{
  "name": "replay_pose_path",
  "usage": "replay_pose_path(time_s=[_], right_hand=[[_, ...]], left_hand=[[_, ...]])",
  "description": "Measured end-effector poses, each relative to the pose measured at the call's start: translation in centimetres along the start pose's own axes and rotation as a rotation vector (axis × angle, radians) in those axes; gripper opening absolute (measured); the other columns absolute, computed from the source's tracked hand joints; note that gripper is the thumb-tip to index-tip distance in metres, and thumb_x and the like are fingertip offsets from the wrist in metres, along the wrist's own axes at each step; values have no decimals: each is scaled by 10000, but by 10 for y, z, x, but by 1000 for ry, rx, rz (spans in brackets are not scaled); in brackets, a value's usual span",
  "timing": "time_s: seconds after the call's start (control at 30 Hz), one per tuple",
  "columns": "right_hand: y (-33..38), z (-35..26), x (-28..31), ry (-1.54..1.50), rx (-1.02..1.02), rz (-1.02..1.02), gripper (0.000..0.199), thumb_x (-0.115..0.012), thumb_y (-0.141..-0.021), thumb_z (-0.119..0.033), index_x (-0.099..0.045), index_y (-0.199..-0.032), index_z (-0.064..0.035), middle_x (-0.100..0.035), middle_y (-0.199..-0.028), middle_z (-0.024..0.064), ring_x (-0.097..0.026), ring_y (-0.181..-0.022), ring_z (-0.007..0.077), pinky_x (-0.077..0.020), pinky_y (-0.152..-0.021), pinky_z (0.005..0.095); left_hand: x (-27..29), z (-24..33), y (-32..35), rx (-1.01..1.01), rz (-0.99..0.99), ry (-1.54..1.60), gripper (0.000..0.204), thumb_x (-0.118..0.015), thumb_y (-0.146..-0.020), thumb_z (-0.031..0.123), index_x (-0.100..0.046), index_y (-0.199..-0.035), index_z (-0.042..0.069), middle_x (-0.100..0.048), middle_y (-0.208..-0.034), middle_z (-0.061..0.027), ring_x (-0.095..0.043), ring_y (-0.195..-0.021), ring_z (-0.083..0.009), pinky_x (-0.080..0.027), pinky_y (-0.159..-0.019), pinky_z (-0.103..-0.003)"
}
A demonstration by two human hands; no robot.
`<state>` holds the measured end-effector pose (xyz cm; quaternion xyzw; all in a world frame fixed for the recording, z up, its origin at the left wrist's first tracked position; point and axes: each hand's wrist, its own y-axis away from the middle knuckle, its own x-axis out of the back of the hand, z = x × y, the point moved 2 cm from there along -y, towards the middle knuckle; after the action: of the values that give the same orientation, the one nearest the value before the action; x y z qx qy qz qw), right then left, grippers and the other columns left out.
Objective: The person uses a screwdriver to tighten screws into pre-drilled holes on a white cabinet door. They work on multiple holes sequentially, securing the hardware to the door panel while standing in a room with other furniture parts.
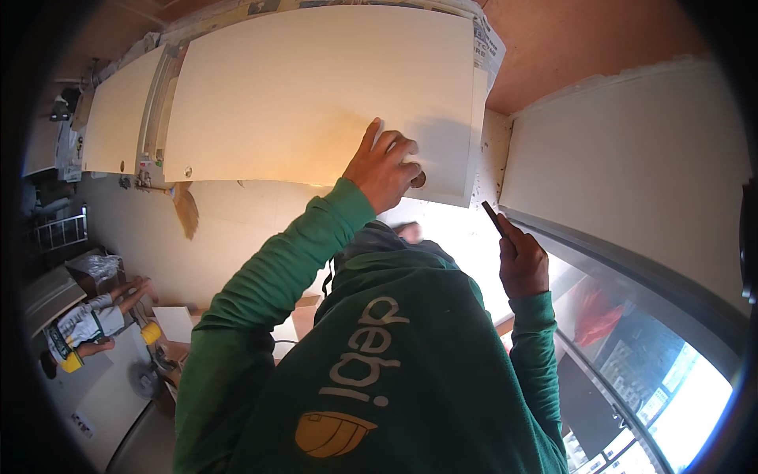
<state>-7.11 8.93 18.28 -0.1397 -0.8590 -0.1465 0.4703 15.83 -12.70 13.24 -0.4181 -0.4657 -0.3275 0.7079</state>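
From where I stand, following the view from the head, a person in a green sweatshirt (379, 316) is bent over a big pale panel (316, 87), which lies out in front of them with newspaper (488, 47) showing past its far right corner. The left hand (383, 170) is at the near edge, toward the panel's right end, index finger pointing away and the others bent beside a dark round spot (419, 180) (a hole or a fitting, I can't say which). Whether that left grip pinches anything, I cannot tell. The right hand (523, 257) is off to the right of the panel, its grip closed around a slim dark stick-like tool (493, 218) that points up and to the left, clear of the panel. Another pale panel (118, 110) lies further left, a tan broom (186, 209) shows between the two near their front edges, and another person (99, 320) is over at the lower left.
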Motion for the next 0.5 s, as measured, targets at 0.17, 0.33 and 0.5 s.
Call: replay_pose_path(time_s=[0.17, 0.33, 0.5], right_hand=[[21, 16, -5, -60, -88, 45, 446, -639, -934, -51, -715, -1360, -162, -664, -814, 197, -682, -739, 350, -566, -725, 463], [34, 32, -4, -88, -132, 112, 448, -650, -927, -51, -715, -1358, -154, -668, -808, 198, -681, -740, 352, -565, -722, 461], [48, 46, -2, -183, -211, 178, 449, -656, -924, -32, -710, -1361, -123, -743, -956, 194, -707, -827, 350, -578, -791, 447]], left_hand=[[6, -8, -31, -306, -189, 6, 83, -758, -785, 131, -795, -851, 166, -621, -1174, -17, -552, -1163, -263, -525, -1041, -357], [1, 0, -56, -444, -546, -142, 120, -795, -758, 160, -825, -869, 125, -634, -1308, -35, -520, -1274, -294, -543, -1038, -380], [2, 9, -66, -311, -632, -232, 78, -744, -837, 166, -799, -875, 125, -622, -1181, -27, -533, -1209, -265, -625, -856, -344]])
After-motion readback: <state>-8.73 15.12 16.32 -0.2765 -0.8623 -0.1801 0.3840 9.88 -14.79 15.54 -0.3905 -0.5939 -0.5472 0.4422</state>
